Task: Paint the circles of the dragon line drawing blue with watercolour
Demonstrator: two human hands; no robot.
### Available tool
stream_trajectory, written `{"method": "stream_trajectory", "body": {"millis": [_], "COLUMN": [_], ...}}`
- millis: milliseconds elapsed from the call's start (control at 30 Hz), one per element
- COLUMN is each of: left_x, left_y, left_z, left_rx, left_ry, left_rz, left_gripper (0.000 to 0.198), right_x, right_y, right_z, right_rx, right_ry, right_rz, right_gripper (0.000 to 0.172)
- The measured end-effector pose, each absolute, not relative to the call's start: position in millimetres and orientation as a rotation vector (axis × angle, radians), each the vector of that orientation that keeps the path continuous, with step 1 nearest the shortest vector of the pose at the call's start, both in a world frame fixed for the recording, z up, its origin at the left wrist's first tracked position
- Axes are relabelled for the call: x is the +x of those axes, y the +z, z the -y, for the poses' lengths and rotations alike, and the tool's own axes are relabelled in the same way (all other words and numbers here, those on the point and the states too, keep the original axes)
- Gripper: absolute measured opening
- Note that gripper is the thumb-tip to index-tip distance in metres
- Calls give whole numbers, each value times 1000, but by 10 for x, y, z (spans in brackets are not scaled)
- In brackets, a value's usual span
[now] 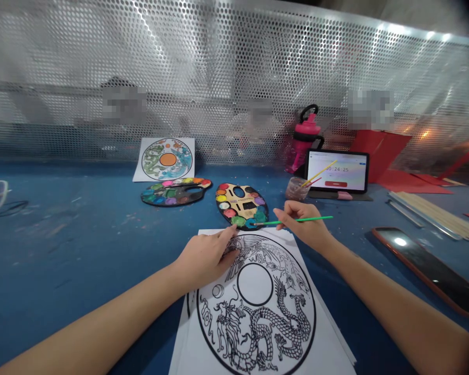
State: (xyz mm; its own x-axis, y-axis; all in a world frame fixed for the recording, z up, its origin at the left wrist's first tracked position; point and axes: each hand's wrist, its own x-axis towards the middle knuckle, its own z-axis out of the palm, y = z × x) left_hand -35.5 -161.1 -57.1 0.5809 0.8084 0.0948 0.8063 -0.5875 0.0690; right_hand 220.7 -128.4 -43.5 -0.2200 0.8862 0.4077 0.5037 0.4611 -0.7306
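Perforated metal screen (219, 67) rises behind a paint-flecked blue tabletop (62, 260), where a tablet (337, 172) showing a timer stands far right beside a pink water bottle (307, 140) and a glass cup (296, 188) holding brushes. A coloured dragon-and-phoenix sheet (166, 159) and a dark paint palette (175, 191) lie far left of centre, and a phone (426, 271) lies near right. Directly under the hands is an uncoloured dragon-and-phoenix outline sheet (256, 312). The left hand (205, 258) rests on its far left part, fingers (229, 237) slightly spread and lying over the phoenix. The right hand (303, 224) sits at the sheet's far edge, its fingers (285, 211) pinching a green-handled paintbrush (293, 221) against the thumb, the bristles touching a teal well of a cream oval palette (238, 205).
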Motion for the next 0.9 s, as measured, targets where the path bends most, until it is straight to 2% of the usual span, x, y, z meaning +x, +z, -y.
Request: {"method": "stream_trajectory", "body": {"millis": [533, 900], "left_x": [-355, -362], "left_y": [-572, -581], "left_z": [1600, 1614], "left_rx": [2775, 2770], "left_ry": [181, 203], "left_rz": [-1408, -1404], "left_gripper": [47, 42], "right_x": [2220, 2207], "right_y": [-341, -365], "right_z": [1310, 1304], "right_rx": [-1188, -1189], "right_ry": [433, 436], "right_rz": [1966, 1955], "right_gripper": [37, 36]}}
